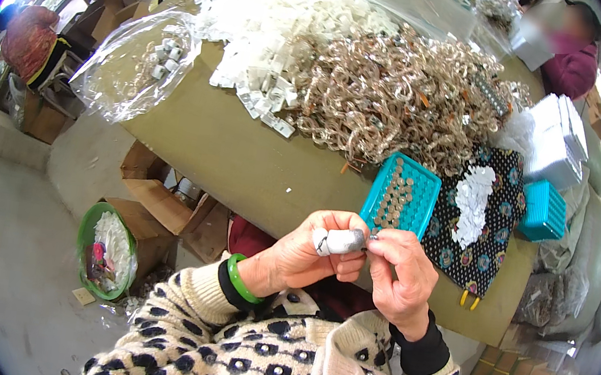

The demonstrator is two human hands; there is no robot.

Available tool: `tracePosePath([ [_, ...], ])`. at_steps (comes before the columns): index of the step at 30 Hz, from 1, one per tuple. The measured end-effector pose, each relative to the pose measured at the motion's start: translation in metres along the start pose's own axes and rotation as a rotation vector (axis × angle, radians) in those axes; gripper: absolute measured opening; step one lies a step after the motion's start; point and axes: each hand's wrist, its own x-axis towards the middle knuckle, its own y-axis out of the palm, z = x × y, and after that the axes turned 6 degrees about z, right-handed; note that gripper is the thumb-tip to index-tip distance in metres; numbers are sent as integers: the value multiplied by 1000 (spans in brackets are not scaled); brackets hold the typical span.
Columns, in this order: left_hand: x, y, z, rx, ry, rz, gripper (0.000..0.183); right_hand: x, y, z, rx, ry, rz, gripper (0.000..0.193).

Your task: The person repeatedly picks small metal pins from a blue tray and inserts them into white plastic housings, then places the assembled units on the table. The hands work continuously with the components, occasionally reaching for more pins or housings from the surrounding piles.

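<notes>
A: What are the hands doing?
B: The left hand (307,253) has its fingers curled round a small white piece (340,241), with a taped thumb on top. The right hand (401,273) pinches a tiny metal part (374,236) at the piece's end, fingers narrow.
A: Where is that, exactly?
B: Just in front of the chest, at the near edge of the olive surface (244,157), right below a teal tray (401,195) of small round metal bits.
A: And around it?
B: A heap of metal chain links (396,94), a pile of white plastic pieces (278,10), a patterned black cloth (498,213) with white bits, and a second teal tray (544,210).
</notes>
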Motion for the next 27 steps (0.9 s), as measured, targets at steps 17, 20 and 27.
tracePosePath([
  [17, -18, -49, -144, 2574, 354, -646, 29, -6, 0, -3, 622, 445, 98, 11],
  [20, -21, -49, -139, 2529, 405, -613, 27, -2, 1, -5, 609, 420, 100, 10],
  [27, -17, -24, -86, 1352, 354, -637, 23, 5, 8, -8, 858, 556, -19, 10],
])
